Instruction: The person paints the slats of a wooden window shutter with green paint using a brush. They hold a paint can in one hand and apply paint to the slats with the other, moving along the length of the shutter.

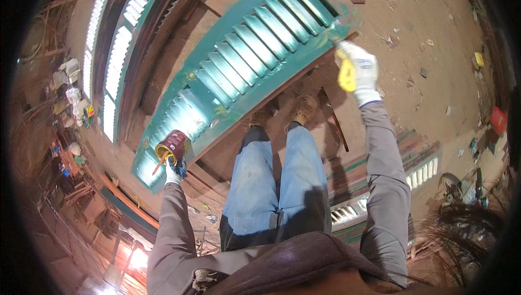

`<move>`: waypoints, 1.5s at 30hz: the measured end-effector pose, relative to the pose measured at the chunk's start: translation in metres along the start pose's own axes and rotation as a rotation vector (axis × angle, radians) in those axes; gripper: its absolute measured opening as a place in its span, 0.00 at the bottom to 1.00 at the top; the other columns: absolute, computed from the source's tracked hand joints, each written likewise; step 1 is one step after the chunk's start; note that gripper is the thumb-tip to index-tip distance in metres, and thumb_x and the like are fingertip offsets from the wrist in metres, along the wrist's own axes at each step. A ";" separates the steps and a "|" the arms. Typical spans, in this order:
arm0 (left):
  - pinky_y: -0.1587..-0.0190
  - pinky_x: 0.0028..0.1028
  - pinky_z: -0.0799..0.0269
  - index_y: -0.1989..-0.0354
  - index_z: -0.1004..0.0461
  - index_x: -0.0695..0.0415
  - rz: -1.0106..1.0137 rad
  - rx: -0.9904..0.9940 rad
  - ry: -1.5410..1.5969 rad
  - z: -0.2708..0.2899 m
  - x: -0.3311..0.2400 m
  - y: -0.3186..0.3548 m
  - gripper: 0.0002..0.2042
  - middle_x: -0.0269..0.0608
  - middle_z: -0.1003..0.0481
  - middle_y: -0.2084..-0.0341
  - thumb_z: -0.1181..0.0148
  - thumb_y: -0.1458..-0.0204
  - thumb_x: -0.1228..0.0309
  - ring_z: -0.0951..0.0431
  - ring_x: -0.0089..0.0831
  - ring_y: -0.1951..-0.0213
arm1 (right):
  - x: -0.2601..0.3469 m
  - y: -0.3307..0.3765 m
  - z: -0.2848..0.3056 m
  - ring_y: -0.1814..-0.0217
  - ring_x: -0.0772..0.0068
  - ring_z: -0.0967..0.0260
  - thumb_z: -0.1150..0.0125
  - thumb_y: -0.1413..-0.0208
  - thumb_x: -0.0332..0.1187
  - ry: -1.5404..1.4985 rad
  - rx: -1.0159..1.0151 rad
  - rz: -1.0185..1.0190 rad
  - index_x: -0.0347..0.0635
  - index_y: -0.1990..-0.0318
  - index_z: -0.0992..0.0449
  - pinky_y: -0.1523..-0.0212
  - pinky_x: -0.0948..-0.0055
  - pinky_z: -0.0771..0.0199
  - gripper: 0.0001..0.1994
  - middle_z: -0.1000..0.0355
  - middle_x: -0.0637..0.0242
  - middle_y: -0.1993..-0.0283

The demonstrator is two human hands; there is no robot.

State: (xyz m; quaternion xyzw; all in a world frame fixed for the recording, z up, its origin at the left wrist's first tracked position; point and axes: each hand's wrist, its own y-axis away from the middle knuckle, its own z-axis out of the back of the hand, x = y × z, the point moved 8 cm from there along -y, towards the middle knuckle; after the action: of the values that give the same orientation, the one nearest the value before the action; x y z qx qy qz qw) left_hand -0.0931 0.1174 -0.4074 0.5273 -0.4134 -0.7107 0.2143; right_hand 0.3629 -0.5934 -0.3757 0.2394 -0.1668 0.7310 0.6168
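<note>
A long green louvered shutter (214, 128) stretches diagonally before me, its slats shining as if wet. At its lower left end, my left hand (174, 172), in a white and blue glove, is closed round a dark red paint can (179, 142). A brown stick (160, 163) pokes out of the can's mouth. Beyond the shutter's right edge, my right hand (362, 72), in a white glove with yellow on it, is closed on a paintbrush (336, 40). The brush meets the shutter's far right corner; the hand mostly hides it, and motion blurs that spot.
More green louvered shutters (120, 51) stand at the left. My shoes (304, 109) are close to the shutter's near edge. Behind my right arm lie further slatted panels (423, 173). Litter dots the dirt floor (429, 72), and lumber (81, 192) is piled at the left.
</note>
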 end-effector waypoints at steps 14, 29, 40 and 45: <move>0.51 0.39 0.24 0.41 0.36 0.55 0.017 0.101 0.070 -0.030 0.003 0.002 0.24 0.45 0.28 0.48 0.43 0.43 0.59 0.25 0.42 0.52 | 0.080 0.042 -0.052 0.51 0.67 0.28 0.48 0.47 0.32 0.153 0.028 0.036 0.51 0.47 0.26 0.53 0.68 0.28 0.18 0.25 0.65 0.50; 0.69 0.23 0.28 0.56 0.28 0.52 0.304 0.314 -0.572 -0.060 -0.019 0.009 0.20 0.33 0.25 0.68 0.39 0.50 0.52 0.27 0.25 0.72 | 0.168 0.299 -0.066 0.46 0.64 0.37 0.52 0.46 0.31 -0.032 -0.113 -0.682 0.56 0.49 0.30 0.49 0.60 0.37 0.17 0.34 0.70 0.49; 0.69 0.27 0.29 0.51 0.32 0.58 -0.321 0.719 -1.533 -0.236 -0.053 0.041 0.17 0.40 0.26 0.65 0.49 0.41 0.60 0.27 0.30 0.72 | 0.249 0.642 -0.086 0.50 0.61 0.32 0.41 0.59 0.30 -0.038 -0.573 -1.638 0.52 0.63 0.31 0.52 0.58 0.34 0.13 0.29 0.70 0.58; 0.68 0.30 0.28 0.45 0.37 0.61 -0.368 0.962 -1.420 -0.329 0.043 0.096 0.18 0.43 0.27 0.61 0.53 0.38 0.62 0.26 0.34 0.69 | 0.372 0.731 -0.174 0.47 0.58 0.32 0.43 0.54 0.33 -0.317 -0.659 -2.043 0.50 0.59 0.29 0.50 0.57 0.34 0.12 0.27 0.66 0.54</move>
State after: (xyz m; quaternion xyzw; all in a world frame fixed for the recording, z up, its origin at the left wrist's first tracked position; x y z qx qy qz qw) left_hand 0.1843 -0.0877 -0.3871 0.0517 -0.6124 -0.6428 -0.4574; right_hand -0.4266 -0.3280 -0.2757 0.1795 -0.1544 -0.2477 0.9395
